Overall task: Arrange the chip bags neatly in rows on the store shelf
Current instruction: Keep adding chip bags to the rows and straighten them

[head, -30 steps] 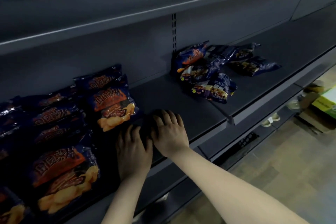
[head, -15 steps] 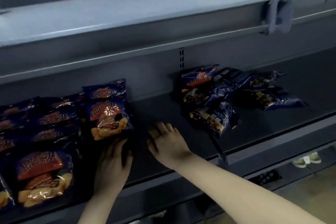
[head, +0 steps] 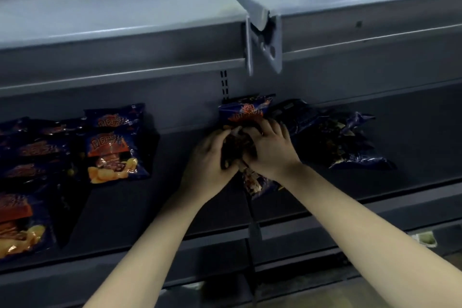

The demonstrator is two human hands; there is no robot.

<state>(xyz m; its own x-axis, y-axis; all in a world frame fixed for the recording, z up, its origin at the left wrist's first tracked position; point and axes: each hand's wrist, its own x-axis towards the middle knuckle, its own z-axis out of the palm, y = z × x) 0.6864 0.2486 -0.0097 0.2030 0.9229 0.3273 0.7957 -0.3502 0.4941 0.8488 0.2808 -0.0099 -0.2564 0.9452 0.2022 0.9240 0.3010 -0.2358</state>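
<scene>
Dark blue chip bags with orange print lie in rows at the left of the grey store shelf (head: 155, 210); the nearest row ends with one flat bag (head: 113, 155). A loose pile of the same bags (head: 332, 137) lies at the middle right against the back wall. My left hand (head: 208, 157) and my right hand (head: 271, 150) both clutch one crumpled chip bag (head: 252, 184) at the pile's left end, its lower part showing beneath my right wrist. Behind my fingers another bag (head: 246, 112) leans on the back wall.
An upper shelf (head: 120, 15) overhangs the working shelf, with a metal bracket (head: 262, 42) just above my hands. A slotted upright (head: 223, 82) runs down the back wall. A thin divider (head: 253, 222) splits the shelf front. Floor shows at the lower right.
Both hands left the bare shelf beside the rows, moved right to the loose pile and closed on a bag. The view tilted up and shifted right.
</scene>
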